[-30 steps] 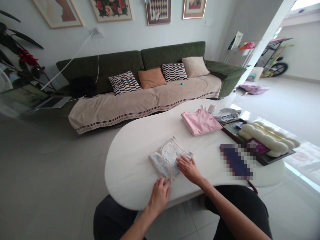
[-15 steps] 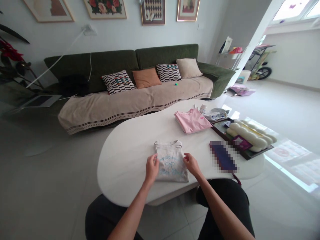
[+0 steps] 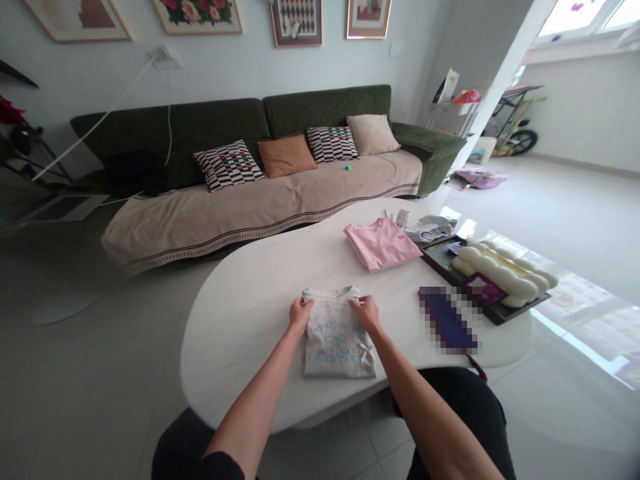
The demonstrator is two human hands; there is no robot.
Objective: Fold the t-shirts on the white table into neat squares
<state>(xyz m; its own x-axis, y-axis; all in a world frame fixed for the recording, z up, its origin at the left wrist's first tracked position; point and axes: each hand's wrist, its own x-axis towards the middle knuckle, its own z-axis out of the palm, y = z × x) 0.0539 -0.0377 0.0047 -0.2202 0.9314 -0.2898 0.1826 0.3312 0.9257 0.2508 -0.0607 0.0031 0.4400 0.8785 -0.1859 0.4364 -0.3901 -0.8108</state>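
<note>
Grey on the table (image 3: 235, 327), the folded shirt (image 3: 336, 333) is pinched at its upper sides by left hand (image 3: 300, 313) and right hand (image 3: 367, 312), both nearly closed; I'd tug evenly to square it.

Blurred lettering (image 3: 336, 358) marks a gray shirt (image 3: 339, 333); pixelation masks a blue item (image 3: 447, 321) at right; the top edge crops far framed prints (image 3: 297, 25).
</note>
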